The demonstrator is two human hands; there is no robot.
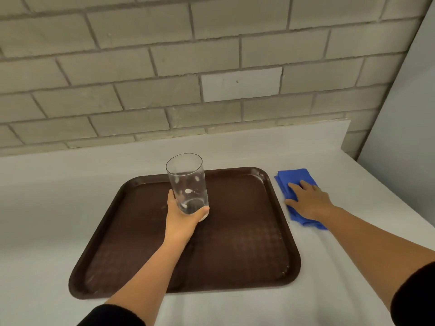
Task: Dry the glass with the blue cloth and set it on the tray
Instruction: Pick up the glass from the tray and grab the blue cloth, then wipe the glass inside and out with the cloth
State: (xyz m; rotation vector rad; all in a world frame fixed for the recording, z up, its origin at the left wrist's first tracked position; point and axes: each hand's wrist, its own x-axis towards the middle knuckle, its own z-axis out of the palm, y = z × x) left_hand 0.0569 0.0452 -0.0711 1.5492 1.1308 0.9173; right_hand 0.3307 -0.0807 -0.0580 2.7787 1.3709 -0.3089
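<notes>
A clear tall glass (187,182) is held upright above the brown tray (247,231), with my left hand (182,216) wrapped around its base. Water spots show on the glass wall. The folded blue cloth (292,178) lies on the white counter just right of the tray. My right hand (308,201) rests flat on top of the cloth, fingers spread, covering its middle. The tray holds nothing else.
The white counter (70,184) runs back to a grey brick wall (164,78). A pale panel (400,114) closes off the right side, where the counter edge slants toward me.
</notes>
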